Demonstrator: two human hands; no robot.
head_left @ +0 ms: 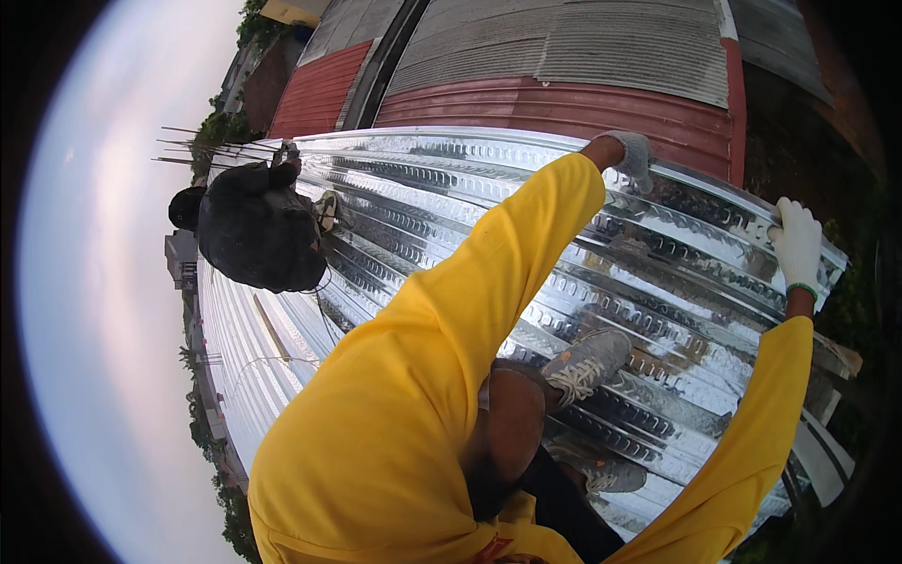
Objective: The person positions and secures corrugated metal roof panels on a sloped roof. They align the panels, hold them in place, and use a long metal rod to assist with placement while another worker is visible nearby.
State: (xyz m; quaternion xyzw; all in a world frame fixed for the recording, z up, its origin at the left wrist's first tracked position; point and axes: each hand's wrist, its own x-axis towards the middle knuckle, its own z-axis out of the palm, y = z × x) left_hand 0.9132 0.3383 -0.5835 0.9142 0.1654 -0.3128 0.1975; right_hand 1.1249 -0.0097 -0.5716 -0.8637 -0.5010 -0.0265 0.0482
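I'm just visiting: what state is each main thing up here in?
Decking: ribbed, shiny, smudged in places
Left grip: gloved, at the decking's far edge; closure unclear
Right grip: gloved, at the same edge, near the corner; closure unclear
Shoes: laced, on the decking
Sleeves: pulled down
Co-worker: crouched on the decking
Cap: worn
Sky: light, with cloud

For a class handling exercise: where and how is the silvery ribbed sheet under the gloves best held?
Ribbed sheet: probably by its far edge, from above, left hand and right hand spaced apart, since that edge runs long and exposed.
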